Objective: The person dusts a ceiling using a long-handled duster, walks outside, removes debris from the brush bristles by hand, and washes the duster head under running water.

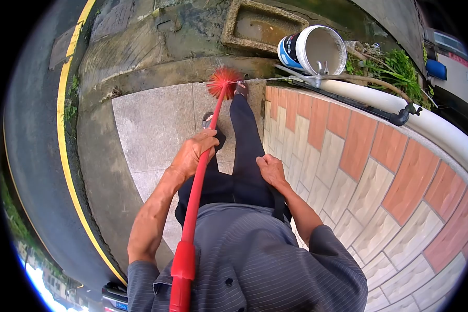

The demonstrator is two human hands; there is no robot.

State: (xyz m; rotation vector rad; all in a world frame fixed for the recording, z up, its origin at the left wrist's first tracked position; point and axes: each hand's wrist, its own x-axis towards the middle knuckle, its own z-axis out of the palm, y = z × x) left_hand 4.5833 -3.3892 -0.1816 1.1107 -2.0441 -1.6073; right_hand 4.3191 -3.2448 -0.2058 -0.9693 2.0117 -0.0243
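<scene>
My left hand (196, 151) is wrapped around the red pole (191, 210) of a long-handled brush. The pole runs from beside my left side forward to a round head of stiff red bristles (222, 82). That head is beside my right shoe (241, 89), near the edge of the paving slabs; whether it touches the ground I cannot tell. My left sandal (208, 118) is partly behind the pole. Over my right thigh, my right hand (271, 169) is closed in a loose fist, apart from the pole, with no object showing in it.
Ahead lies a stone trough (265, 26) with murky water. Beside it is a white bucket (325, 49), with a metal tap (321, 73) in front. A white pipe (366, 91) and a hose border the tiled wall (348, 156) on my right. A road with a yellow line (62, 119) runs left.
</scene>
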